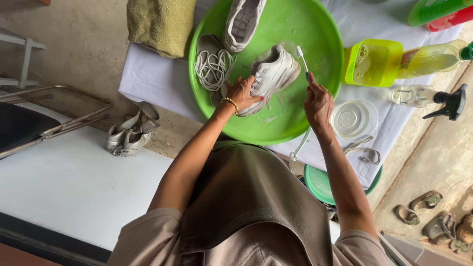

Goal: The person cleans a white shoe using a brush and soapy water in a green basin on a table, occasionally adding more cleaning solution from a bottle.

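Observation:
A white sneaker [275,73] lies in a big round green basin [315,34], wet with suds. My left hand [242,93], with a gold bracelet on the wrist, grips the sneaker's heel end. My right hand [318,100] holds a toothbrush [302,59] by its blue-and-white handle, bristle head raised just right of the sneaker's toe. A second white sneaker [242,22] rests at the basin's far side. White laces [213,69] lie coiled on an insole at the basin's left.
The basin stands on a table under a white cloth [148,79]. A yellow-green tub [373,62], a yellow liquid bottle [433,58], a spray bottle [428,96] and a clear bowl [354,118] sit to the right. A towel [160,24] lies left. Shoes [129,135] and sandals [433,216] are on the floor.

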